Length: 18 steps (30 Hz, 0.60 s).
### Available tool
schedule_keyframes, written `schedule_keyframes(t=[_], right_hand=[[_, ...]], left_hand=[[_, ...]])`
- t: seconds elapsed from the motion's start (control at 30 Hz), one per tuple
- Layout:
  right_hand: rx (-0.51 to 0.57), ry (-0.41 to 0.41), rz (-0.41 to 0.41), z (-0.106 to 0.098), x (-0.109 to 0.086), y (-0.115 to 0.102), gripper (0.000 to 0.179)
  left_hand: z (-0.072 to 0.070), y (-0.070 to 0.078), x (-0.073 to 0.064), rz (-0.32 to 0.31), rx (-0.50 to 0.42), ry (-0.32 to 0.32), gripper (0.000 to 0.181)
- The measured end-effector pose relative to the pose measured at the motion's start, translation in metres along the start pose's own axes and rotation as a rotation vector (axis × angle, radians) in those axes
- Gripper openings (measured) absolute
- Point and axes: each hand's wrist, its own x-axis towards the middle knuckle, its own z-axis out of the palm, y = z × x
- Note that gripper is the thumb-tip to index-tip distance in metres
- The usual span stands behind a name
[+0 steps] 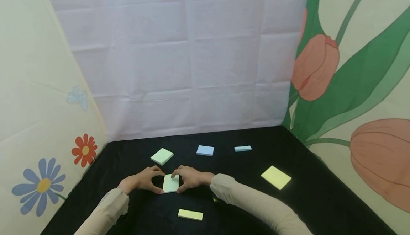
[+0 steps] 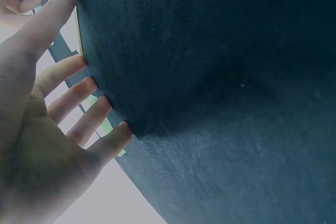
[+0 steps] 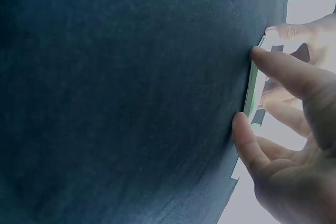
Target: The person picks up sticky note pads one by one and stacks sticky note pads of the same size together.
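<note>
Pale-green, a square paper pad (image 1: 169, 185) touched the outspread left hand (image 1: 145, 180) and right hand (image 1: 190, 177); uneven pushing risked skewing it.

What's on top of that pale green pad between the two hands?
The right hand has a finger over the pale green pad; the rest looks bare. Whatever the finger covers is hidden.
</note>
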Motion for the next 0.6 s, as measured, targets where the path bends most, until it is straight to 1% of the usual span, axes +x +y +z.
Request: schedule_keyframes(t=[0.1,0.13,0.2,0.33,0.37,0.6], right_hand=[[-0.01,-0.008,0.003,-0.0007,-0.0005,-0.0013,0.049],[-0.011,-0.01,0.006,-0.0009,-0.0008,-0.0017,0.049],[-0.008,-0.011,0.018,-0.0013,-0.0015,-0.0023,0.05],[-0.004,-0.008,0.03,-0.0022,-0.0023,-0.0032,0.05],[-0.007,-0.008,0.03,-0.002,-0.0023,-0.0031,0.049],[-0.033,0.003,0.022,-0.0007,-0.0007,-0.0027,0.046]], left_hand=[[-0.0007,-0.0008,-0.0005,0.03,-0.003,0.001,0.067],[-0.0007,-0.0011,-0.0008,0.043,0.011,0.001,0.068],[-0.0009,-0.0008,-0.0013,0.048,0.006,0.003,0.069],[-0.0003,-0.0015,-0.0013,0.025,-0.009,-0.001,0.069],[-0.0001,-0.0014,-0.0013,0.013,-0.029,-0.001,0.069],[0.0003,-0.0016,-0.0031,-0.007,-0.041,0.001,0.065]])
